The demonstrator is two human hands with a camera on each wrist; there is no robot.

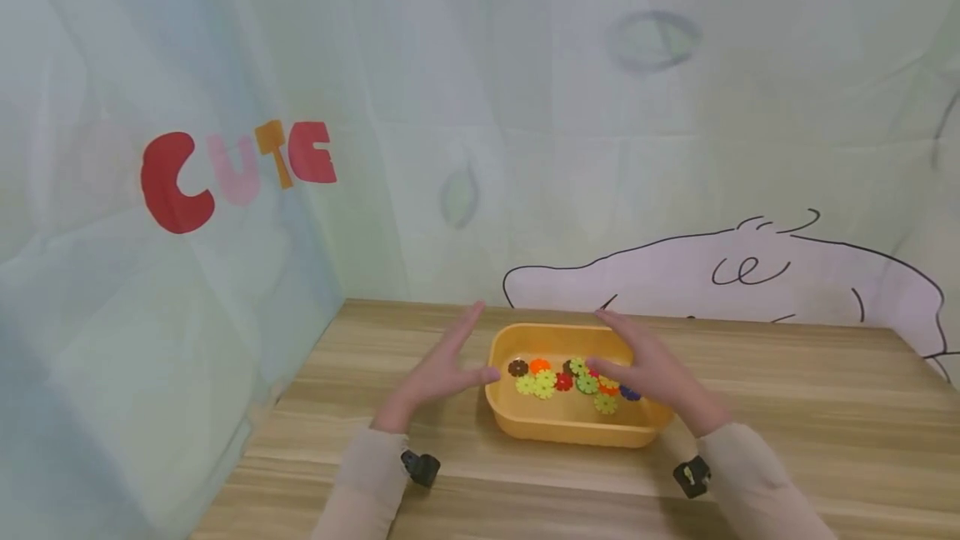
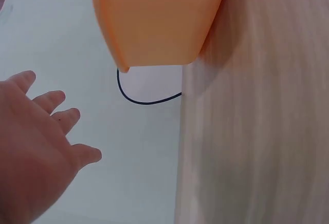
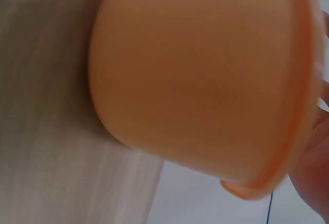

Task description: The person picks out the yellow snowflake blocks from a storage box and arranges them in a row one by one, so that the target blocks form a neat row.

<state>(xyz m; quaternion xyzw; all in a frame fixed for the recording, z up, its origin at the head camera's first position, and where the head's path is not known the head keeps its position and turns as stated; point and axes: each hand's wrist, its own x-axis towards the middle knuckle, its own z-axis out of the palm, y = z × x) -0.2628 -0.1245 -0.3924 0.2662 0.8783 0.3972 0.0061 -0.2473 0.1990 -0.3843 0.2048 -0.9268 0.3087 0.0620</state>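
A yellow-orange plastic tub (image 1: 577, 432) with rounded corners sits on the table. Several small notched discs (image 1: 544, 384) lie inside it, in lime, green, red, orange, brown and blue. My left hand (image 1: 441, 372) is raised at the tub's left end, fingers extended and thumb out toward the rim, holding nothing. In the left wrist view its spread fingers show apart from the tub wall (image 2: 159, 26). My right hand (image 1: 654, 367) is above the tub's right end, fingers and thumb stretched out, overlapping some discs in the head view. The tub's outer side (image 3: 200, 75) fills most of the right wrist view.
The wood-grain table (image 1: 330, 407) reaches back to a pale fabric wall with a drawn cartoon figure (image 1: 675, 273). Another fabric wall with coloured letters (image 1: 178, 183) stands at the left. A small black device (image 1: 422, 468) is worn at each wrist.
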